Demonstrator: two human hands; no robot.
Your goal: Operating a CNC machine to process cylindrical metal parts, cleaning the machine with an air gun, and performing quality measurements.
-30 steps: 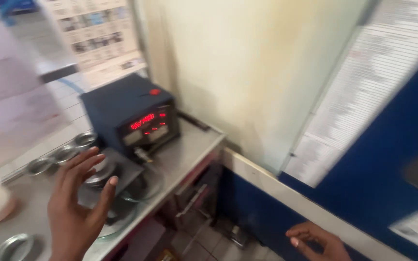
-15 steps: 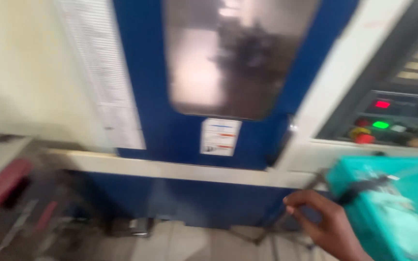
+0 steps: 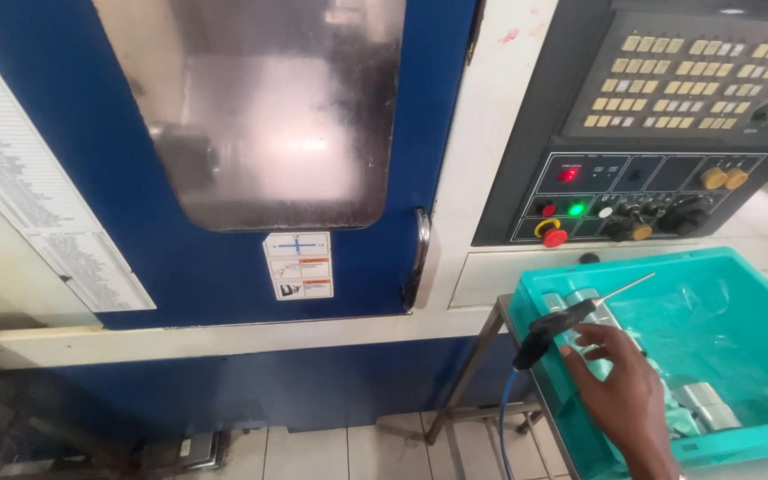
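My right hand (image 3: 622, 393) reaches from the lower right over the near left corner of a teal plastic bin (image 3: 724, 442). Its fingers are apart, and the fingertips touch or nearly touch the black handle of an air blow gun (image 3: 555, 324). The gun lies across the bin's left rim, with its thin metal nozzle pointing up and to the right. A blue hose (image 3: 501, 418) hangs down from the gun. Shiny metal cylinders (image 3: 702, 402) lie in the bin on a clear plastic liner. My left hand is out of view.
The bin rests on a grey metal stand (image 3: 468, 373) in front of a blue machine door (image 3: 224, 267) with a window and a curved handle (image 3: 420, 258). Above the bin is a control panel (image 3: 668, 133) with keys, knobs, a green light and a red stop button (image 3: 554, 236). The floor is tiled.
The view has swung right, from a bench with a digital instrument to the machine door and bin. My left hand has left the view. My right hand has come up to the blow gun.
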